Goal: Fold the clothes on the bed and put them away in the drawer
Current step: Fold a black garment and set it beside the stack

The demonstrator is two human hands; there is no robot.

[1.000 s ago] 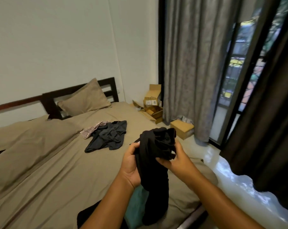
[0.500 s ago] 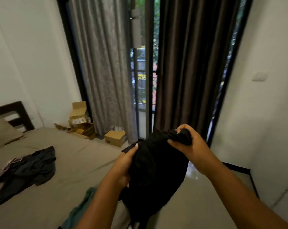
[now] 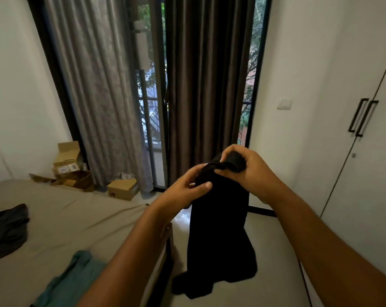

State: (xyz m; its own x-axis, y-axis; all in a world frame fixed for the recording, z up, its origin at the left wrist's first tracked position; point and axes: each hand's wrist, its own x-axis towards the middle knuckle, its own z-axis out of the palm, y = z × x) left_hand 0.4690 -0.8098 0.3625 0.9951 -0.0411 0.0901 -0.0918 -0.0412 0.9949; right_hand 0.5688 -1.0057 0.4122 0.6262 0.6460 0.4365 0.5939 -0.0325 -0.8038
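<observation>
Nearest us, a teal cloth (image 3: pixel 72 282) lies at the near edge of the bed (image 3: pixel 81 218). Past the bed's corner, the black garment (image 3: pixel 218 231) hangs over the floor, where a second ago it hung above the bed; we have turned to the right, away from the pillows. The left grip (image 3: pixel 184 191) is clamped on its upper part, thumb across the front. The right grip (image 3: pixel 247 168) is closed round the bunched top, which it has gathered up tighter than before. The garment looks only roughly doubled, so we judge the fold unfinished, or else we are carrying it off as it is. Dark clothes (image 3: pixel 7 229) lie unfolded at the bed's left edge, so more work waits there. Farther off, boxes (image 3: pixel 69 165) stand on the floor by the curtains. The wardrobe (image 3: pixel 378 173) has come into view on the right, but no drawer shows yet.
</observation>
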